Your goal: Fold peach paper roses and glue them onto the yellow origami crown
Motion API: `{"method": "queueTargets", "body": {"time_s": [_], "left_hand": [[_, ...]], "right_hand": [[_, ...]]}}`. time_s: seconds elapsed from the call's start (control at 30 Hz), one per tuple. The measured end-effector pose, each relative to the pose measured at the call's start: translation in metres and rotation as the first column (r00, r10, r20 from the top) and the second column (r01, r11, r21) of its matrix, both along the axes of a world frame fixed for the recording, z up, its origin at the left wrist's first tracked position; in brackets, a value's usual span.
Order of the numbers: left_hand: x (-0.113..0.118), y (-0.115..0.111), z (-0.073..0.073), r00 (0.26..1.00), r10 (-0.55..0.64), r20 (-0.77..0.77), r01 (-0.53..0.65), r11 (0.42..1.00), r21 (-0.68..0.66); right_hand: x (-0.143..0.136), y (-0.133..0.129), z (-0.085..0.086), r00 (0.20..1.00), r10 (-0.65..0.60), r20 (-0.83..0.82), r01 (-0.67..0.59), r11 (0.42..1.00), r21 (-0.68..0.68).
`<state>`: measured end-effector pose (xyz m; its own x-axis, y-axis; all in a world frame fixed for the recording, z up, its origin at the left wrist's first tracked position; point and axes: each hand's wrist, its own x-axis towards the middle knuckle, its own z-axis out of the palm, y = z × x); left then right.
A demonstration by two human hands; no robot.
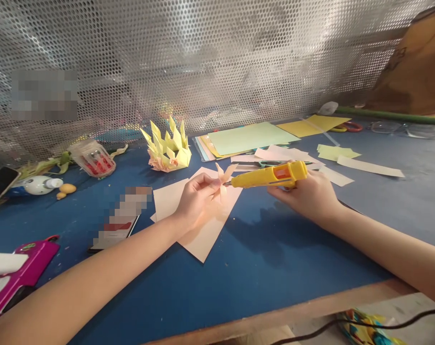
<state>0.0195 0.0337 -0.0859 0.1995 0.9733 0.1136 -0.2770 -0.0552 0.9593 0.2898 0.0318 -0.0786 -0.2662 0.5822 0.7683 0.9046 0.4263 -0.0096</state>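
Observation:
Between the thumb and fingers of my left hand [197, 197] is a small peach paper flower [225, 175] with pointed petals. My right hand [307, 194] grips a yellow hot glue gun [264, 175], whose metal nozzle points left and meets or nearly meets the flower; I cannot tell which. Under my left hand lie sheets of pale pink paper [202, 242] on the blue tabletop. Beyond them stands a yellow folded-paper crown [169, 148] with pink paper roses along its lower front.
A phone [120, 225] lies left of the pink sheets. A purple device [38, 261], a bottle [38, 185] and a plastic jar [93, 158] are further left. Coloured sheets [253, 137], paper strips [370, 166] and scissors [350, 126] lie along the back. Perforated metal mesh [217, 62] rises behind.

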Motion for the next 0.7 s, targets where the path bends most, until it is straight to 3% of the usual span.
{"method": "queueTargets", "body": {"time_s": [0.27, 0.7], "left_hand": [[0.005, -0.003, 0.008, 0.994, -0.01, 0.111, 0.012, 1.0, -0.017], [0.004, -0.006, 0.009, 0.99, -0.024, 0.138, 0.03, 0.999, -0.043]], "right_hand": [[0.003, 0.002, 0.0, 0.999, 0.026, 0.035, -0.026, 1.0, 0.001], [-0.004, -0.009, 0.009, 0.986, 0.133, 0.099, -0.136, 0.991, 0.02]]}}
